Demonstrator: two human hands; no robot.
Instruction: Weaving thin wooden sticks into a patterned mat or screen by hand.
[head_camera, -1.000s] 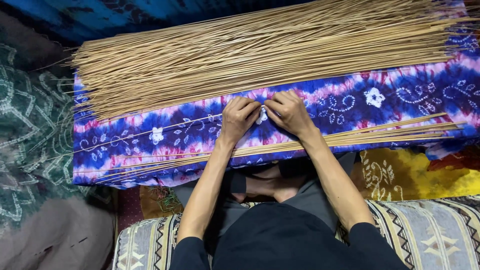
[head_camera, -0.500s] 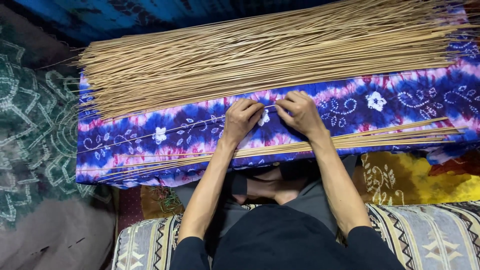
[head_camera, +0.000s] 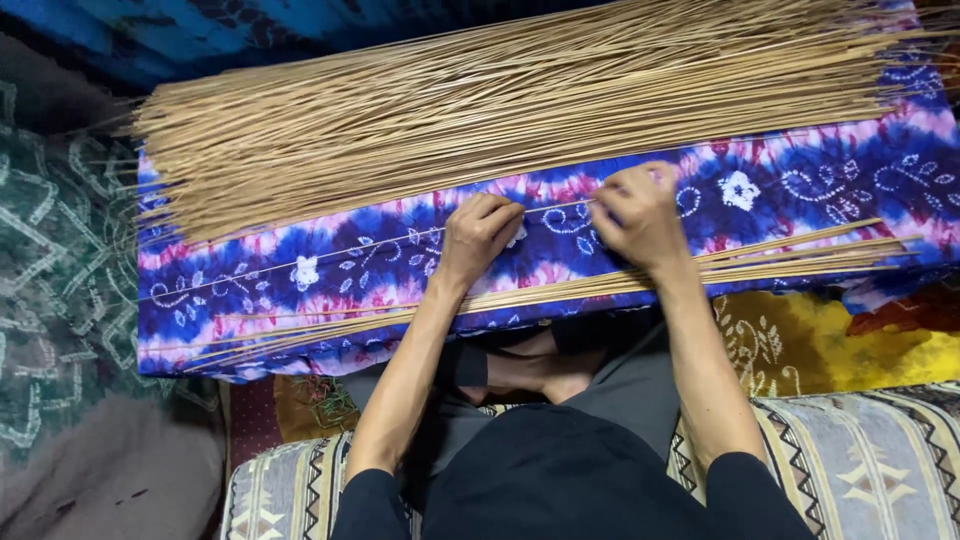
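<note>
A big pile of thin tan sticks (head_camera: 500, 110) lies across the far side of a blue, purple and pink tie-dye cloth (head_camera: 800, 185). My left hand (head_camera: 478, 235) and my right hand (head_camera: 640, 215) rest on the cloth, both pinching a single thin stick (head_camera: 330, 258) that runs leftward across the cloth. The hands are a short way apart along it. A smaller bundle of sticks (head_camera: 600, 288) lies along the near edge of the cloth, just under my wrists.
A green patterned cloth (head_camera: 55, 300) covers the floor at the left. A yellow patterned cloth (head_camera: 800, 345) lies at the right, below the tie-dye edge. A striped patterned cushion (head_camera: 880, 470) lies under me. My crossed legs (head_camera: 530, 370) show below the cloth.
My hands, touching at the middle a second ago, have drawn apart along the stick, the right hand sliding rightward. The view has shifted slightly.
</note>
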